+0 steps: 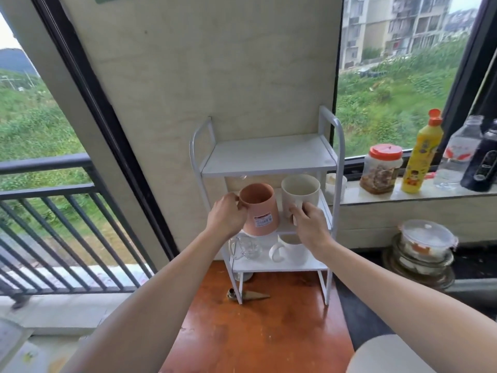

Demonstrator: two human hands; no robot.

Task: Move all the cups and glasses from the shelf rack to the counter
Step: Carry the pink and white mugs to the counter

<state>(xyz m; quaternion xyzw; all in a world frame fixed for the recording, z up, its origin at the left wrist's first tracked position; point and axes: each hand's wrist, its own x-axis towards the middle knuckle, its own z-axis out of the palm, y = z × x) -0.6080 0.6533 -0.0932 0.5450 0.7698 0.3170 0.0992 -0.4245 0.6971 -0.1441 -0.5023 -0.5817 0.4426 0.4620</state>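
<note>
A white three-tier shelf rack [269, 168] stands on a brown wooden counter [263, 327]. My left hand [227, 216] grips the handle of a pink cup [259, 210], which is tilted and pulled partly out past the left front of the middle tier. My right hand [309, 224] holds the handle of a cream cup [300, 192] standing on the middle tier. On the bottom tier sit a clear glass mug [246, 247] at the left and a white mug [291, 250] at the right. The top tier holds nothing.
A window sill to the right carries a small white cup [334, 185], an orange-lidded jar [382, 168], a yellow bottle [422, 154], a clear bottle [457, 154] and a dark flask [481, 157]. Stacked lidded containers [422, 249] sit lower right. A small brass wedge [250, 295] lies by the rack's foot.
</note>
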